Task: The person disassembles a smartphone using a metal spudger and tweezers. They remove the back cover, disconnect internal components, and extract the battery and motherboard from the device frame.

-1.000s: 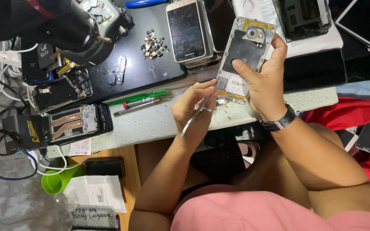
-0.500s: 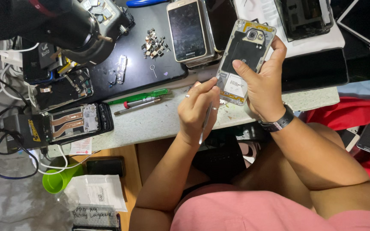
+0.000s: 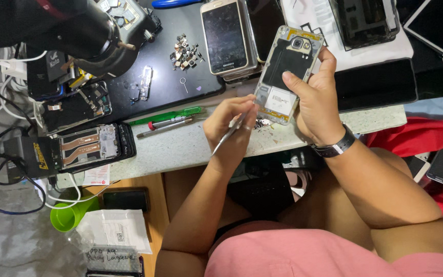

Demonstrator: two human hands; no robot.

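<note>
1. Head view: an opened phone (image 3: 287,77), back cover off, is gripped by the right hand (image 3: 314,102), fingers curled round its edges, at 1 o'clock.
2. Tweezers (image 3: 229,134) are pinched in the closed left hand (image 3: 232,128), tips near the phone's lower corner.
3. A gold phone (image 3: 226,36) lies at 12 o'clock on the black mat (image 3: 170,92).

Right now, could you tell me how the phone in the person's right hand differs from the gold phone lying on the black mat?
The opened phone has its back cover off and shows its inner frame, camera and a white patch; the gold phone is closed and shows its dark screen. The opened phone is held tilted in the right hand, while the gold phone lies flat on the black mat. The left hand brings tweezers to the opened phone; nothing touches the gold one. Both are slim and similar in size.
</note>
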